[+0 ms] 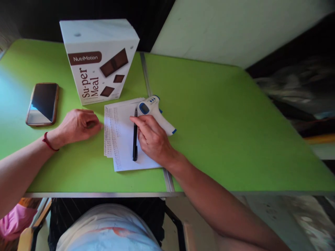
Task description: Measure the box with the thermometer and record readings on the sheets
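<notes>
My left hand (78, 127) rests on the green table, loosely curled with nothing visible in it, between the phone and the papers. My right hand (154, 139) is over the stack of papers (125, 139), its thumb and forefinger closed on a black pen (135, 137). The pen lies lengthwise over the top sheet, its tip pointing away from me and its clip end toward me. Rows of small handwriting run down the left side of the sheets. Just beyond my right hand is a white and blue infrared thermometer (154, 108), partly covered by the hand.
A white NutriMotion Su-per Meal box (101, 69) stands upright behind the papers. A smartphone (43, 104) lies at the left. A metal seam crosses the green table (222, 132), and the table's front edge is close to my body. A pale wall (209, 31) rises behind.
</notes>
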The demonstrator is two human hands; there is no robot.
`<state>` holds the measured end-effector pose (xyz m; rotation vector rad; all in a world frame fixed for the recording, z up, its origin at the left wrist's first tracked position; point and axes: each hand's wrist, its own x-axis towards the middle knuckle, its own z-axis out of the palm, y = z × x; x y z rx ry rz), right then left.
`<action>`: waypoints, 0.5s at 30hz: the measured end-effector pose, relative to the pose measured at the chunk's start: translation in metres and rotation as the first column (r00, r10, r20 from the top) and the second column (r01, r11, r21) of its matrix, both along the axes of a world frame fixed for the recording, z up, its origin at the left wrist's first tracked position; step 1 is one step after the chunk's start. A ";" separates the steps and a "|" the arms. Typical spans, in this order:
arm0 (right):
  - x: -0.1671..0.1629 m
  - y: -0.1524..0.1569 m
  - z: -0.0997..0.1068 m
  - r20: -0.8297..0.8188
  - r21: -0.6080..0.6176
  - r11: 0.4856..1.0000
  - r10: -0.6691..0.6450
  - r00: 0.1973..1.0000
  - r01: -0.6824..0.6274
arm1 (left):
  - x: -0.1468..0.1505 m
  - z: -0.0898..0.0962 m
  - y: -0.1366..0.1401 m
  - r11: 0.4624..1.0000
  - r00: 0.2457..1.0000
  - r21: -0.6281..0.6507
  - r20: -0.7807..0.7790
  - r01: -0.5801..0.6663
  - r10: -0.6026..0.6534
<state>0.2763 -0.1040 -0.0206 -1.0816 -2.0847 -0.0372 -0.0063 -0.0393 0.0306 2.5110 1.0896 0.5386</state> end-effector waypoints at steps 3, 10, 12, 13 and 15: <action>0.003 0.003 -0.003 0.122 -0.064 0.997 -0.040 0.992 0.048 | -0.004 0.009 0.009 0.924 0.924 -0.043 -0.039 -0.381 0.379; 0.002 0.008 0.000 0.168 -0.092 0.986 -0.124 0.978 0.140 | -0.025 -0.007 0.036 0.761 0.757 -0.036 0.086 -0.648 0.648; 0.007 0.014 0.004 0.113 -0.046 0.970 -0.234 0.966 0.240 | -0.027 -0.022 0.045 0.747 0.729 -0.002 0.220 -0.664 0.649; 0.011 0.018 0.005 0.093 -0.029 0.951 -0.304 0.948 0.307 | -0.027 -0.028 0.050 0.762 0.732 0.010 0.288 -0.647 0.618; 0.021 0.025 0.007 0.097 -0.048 0.896 -0.435 0.895 0.441 | -0.026 -0.038 0.061 0.828 0.764 0.010 0.394 -0.560 0.512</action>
